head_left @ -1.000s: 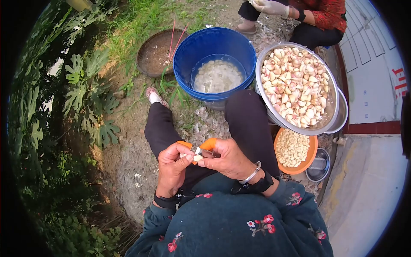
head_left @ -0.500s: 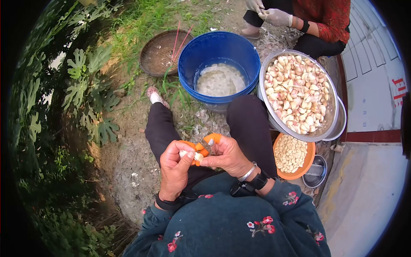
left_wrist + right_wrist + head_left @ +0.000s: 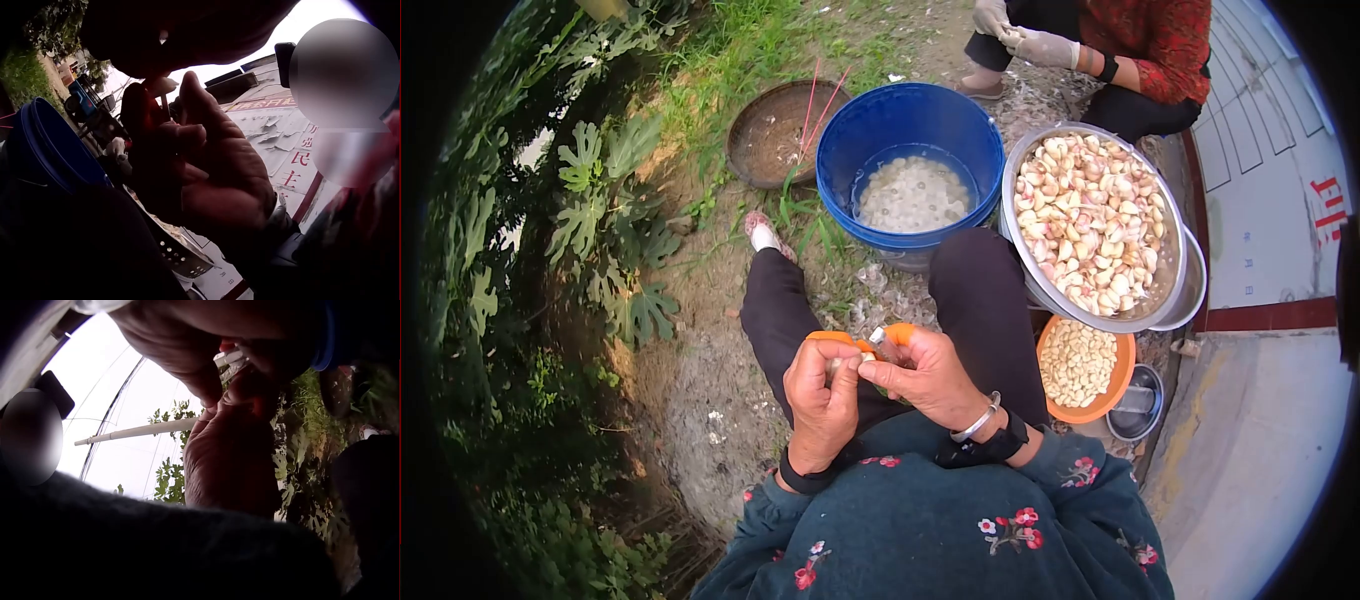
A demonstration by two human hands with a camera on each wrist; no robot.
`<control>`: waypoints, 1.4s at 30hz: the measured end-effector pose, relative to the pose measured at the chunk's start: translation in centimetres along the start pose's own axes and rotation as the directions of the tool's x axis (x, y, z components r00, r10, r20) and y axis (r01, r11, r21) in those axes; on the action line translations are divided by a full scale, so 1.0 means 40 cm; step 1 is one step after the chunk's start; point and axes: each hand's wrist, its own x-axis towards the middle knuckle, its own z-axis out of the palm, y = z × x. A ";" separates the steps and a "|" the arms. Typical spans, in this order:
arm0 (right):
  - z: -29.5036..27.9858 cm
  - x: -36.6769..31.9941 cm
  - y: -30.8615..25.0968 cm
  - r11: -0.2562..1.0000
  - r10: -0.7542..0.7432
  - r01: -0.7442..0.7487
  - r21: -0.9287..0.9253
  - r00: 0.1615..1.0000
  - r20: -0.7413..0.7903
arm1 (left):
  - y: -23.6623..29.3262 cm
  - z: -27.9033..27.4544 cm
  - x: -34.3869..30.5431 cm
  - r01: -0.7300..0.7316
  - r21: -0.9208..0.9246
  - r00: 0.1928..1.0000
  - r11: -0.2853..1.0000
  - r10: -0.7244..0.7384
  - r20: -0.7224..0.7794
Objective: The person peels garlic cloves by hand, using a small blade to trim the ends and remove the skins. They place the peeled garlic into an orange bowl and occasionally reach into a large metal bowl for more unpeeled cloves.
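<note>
In the head view my left hand [image 3: 821,395] holds whitish garlic cloves [image 3: 833,368] between thumb and curled fingers. My right hand [image 3: 932,375] meets it from the right, its thumb tip right at the left thumb. Between the right thumb and forefinger is a small silvery piece [image 3: 879,336], like a short blade. Orange covers [image 3: 898,333] wrap fingertips of both hands. The wrist views are dark; a pale piece [image 3: 229,358] shows between the fingers in the right wrist view.
Ahead stands a blue bucket [image 3: 828,185] with pale cloves in water. A steel colander [image 3: 1012,215] of unpeeled garlic is at right, above an orange basin [image 3: 1127,372] of peeled cloves. A wicker tray [image 3: 745,150] lies left of the bucket. Another person [image 3: 1145,55] sits beyond.
My left hand has turned, its fingers closing more over the cloves, which show less now. Both hands stay together. The other person's gloved hands have come further into view.
</note>
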 end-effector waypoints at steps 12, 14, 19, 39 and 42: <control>-0.027 0.004 -0.009 0.975 0.033 -0.054 0.217 0.994 0.100 | -0.016 -0.016 0.013 0.315 -0.742 0.934 0.591 -0.334 0.130; -0.031 0.003 -0.008 0.957 0.034 -0.062 0.285 0.994 0.100 | -0.021 -0.024 0.021 0.306 -0.746 0.927 0.591 -0.363 0.092; -0.043 0.002 -0.009 0.892 0.039 -0.064 0.447 0.997 0.066 | -0.012 -0.049 0.036 0.252 -0.657 0.947 0.711 -0.322 0.015; -0.031 0.011 0.036 0.826 0.134 -0.231 0.514 0.966 0.219 | -0.014 -0.030 0.023 0.172 -0.274 0.963 0.946 -0.104 0.248; -0.028 0.008 0.006 0.970 0.078 -0.094 0.223 0.994 0.079 | -0.007 -0.043 0.034 0.110 -0.120 0.978 0.987 -0.085 0.193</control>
